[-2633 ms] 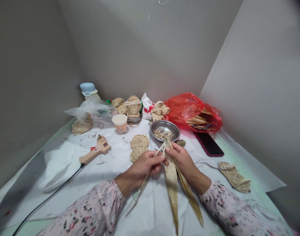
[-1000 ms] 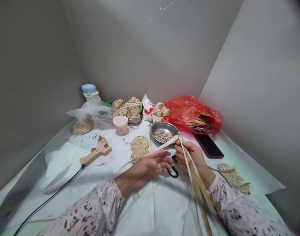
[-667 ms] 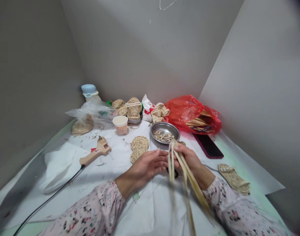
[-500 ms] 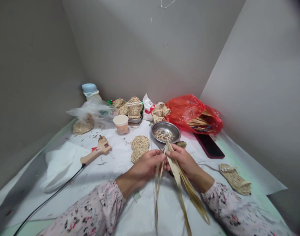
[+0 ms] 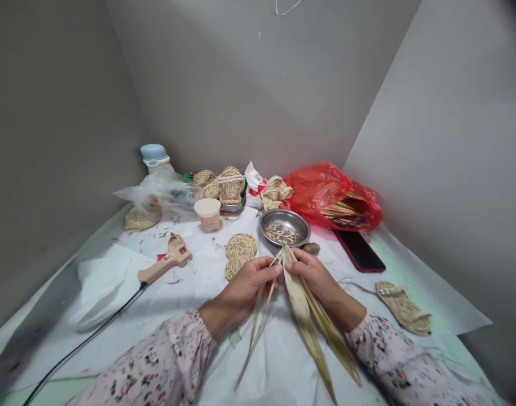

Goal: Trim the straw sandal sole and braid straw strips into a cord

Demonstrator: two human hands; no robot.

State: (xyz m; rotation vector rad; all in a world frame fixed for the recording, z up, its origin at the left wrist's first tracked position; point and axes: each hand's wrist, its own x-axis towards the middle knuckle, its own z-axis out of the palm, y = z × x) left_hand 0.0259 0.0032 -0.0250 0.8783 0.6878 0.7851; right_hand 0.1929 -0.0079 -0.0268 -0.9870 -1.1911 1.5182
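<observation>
Between my hands hangs a bundle of dried, straw-coloured leaf strips [image 5: 299, 304], gathered at the top and fanning downward. My left hand [image 5: 252, 282] is closed in a pinch on the thin strips [image 5: 258, 318] on the left side. My right hand [image 5: 314, 276] grips the wider strips near their joined top end. Just beyond the hands stands a steel bowl [image 5: 267, 234] with small straw scraps in it. A braided figure-eight sole [image 5: 241, 255] lies flat left of the bowl, close to my left hand.
At left lie a glue gun [image 5: 167, 262] with a black cord and a crumpled white sheet [image 5: 99, 287]. Behind are a paper cup [image 5: 208, 215], woven pieces [image 5: 231, 186] and a red bag [image 5: 312, 192] of straw. Rightward are a phone [image 5: 363, 254] and a woven slipper [image 5: 404, 307].
My hands have drawn slightly apart. The thin strips in my left hand have swung out to the left, away from the wide strips, which now hang more openly.
</observation>
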